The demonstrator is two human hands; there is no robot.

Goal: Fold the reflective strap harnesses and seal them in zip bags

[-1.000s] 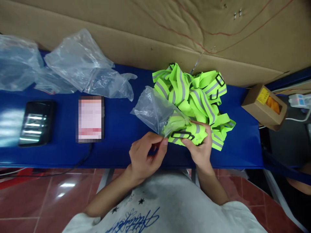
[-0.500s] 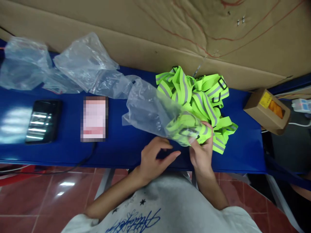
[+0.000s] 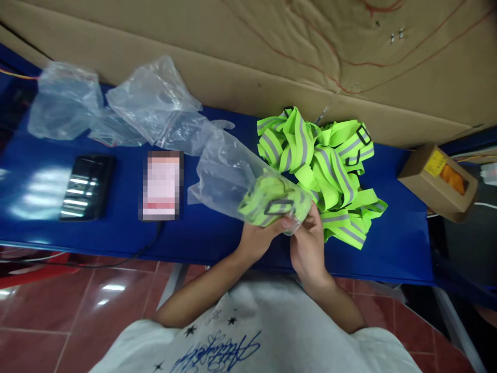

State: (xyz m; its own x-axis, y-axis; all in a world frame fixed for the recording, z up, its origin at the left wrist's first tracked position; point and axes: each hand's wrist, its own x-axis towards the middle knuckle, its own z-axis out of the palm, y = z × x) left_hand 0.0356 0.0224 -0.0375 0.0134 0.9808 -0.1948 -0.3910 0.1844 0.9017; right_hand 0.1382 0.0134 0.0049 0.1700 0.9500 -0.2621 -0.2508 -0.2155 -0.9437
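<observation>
A folded neon-yellow strap (image 3: 258, 199) with grey stripes and a black rectangular buckle (image 3: 267, 208) sits inside a clear plastic bag (image 3: 221, 171), left of the tangled pile of matching straps (image 3: 326, 168) on the blue table (image 3: 212, 230). The left hand (image 3: 258, 241)'s fingers clamp the bag's near side; the right hand (image 3: 308, 248)'s grip its end nearest the pile.

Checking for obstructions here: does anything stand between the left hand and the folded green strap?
Yes: the clear bag. The folded green strap lies inside it, and the left hand grips from outside, at the lower edge. Nothing else visible stands between.
</observation>
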